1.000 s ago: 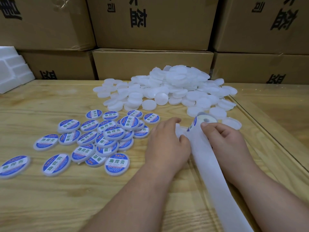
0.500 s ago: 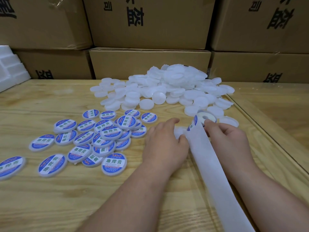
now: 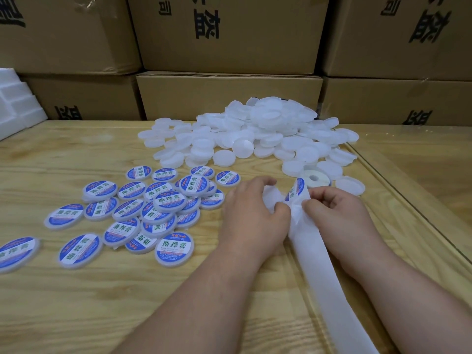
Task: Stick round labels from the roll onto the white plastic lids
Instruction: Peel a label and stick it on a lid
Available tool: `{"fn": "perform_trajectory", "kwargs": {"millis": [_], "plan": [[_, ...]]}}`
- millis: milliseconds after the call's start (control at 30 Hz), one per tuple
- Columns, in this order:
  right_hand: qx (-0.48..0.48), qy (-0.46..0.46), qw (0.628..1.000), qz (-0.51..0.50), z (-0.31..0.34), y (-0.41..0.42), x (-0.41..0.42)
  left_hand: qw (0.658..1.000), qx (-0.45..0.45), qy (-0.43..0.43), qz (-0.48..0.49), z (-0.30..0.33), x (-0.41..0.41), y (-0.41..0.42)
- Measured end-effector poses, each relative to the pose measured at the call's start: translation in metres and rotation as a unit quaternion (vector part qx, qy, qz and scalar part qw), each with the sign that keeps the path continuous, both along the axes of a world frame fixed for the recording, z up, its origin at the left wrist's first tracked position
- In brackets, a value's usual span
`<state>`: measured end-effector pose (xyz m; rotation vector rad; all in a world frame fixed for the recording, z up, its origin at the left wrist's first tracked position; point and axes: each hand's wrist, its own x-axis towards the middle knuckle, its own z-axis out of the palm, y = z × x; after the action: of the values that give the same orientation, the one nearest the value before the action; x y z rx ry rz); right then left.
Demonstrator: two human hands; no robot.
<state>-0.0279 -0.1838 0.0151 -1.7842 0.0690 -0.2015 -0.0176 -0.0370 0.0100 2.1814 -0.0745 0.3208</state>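
The round blue-and-white label [image 3: 297,190] stands curled up off the white backing strip [image 3: 310,241] directly between your hands, your right hand [image 3: 339,215] pinching the strip beside it and your left hand [image 3: 251,213] gripping a plain white plastic lid [image 3: 271,194] just to its left (so the left is nearer).

"助焊膏" on labelled lids [image 3: 174,249]
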Motion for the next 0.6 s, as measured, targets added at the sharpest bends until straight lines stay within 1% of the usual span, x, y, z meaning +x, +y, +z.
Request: {"fn": "perform_trajectory", "kwargs": {"millis": [200, 300, 400, 500, 600], "plan": [[0.012, 0.007, 1.000, -0.009, -0.0007, 0.0000, 0.0001, 0.992, -0.105, -0.069, 0.015, 0.0006, -0.0004, 0.0000], [0.003, 0.001, 1.000, -0.006, -0.0019, -0.0015, -0.0004, 0.979, -0.170, -0.107, 0.037, 0.0033, -0.0013, 0.0000], [0.004, 0.001, 1.000, -0.009, -0.0029, -0.0023, -0.0003, 0.965, -0.224, -0.125, 0.059, 0.0078, -0.0031, 0.0009], [0.006, 0.000, 1.000, -0.008, -0.0029, -0.0027, -0.0004, 0.952, -0.272, -0.121, 0.071, 0.0088, -0.0022, 0.0036], [0.007, 0.001, 1.000, -0.007, -0.0029, -0.0021, -0.0002, 0.938, -0.325, -0.094, 0.074, 0.0071, 0.0019, 0.0041]]}}
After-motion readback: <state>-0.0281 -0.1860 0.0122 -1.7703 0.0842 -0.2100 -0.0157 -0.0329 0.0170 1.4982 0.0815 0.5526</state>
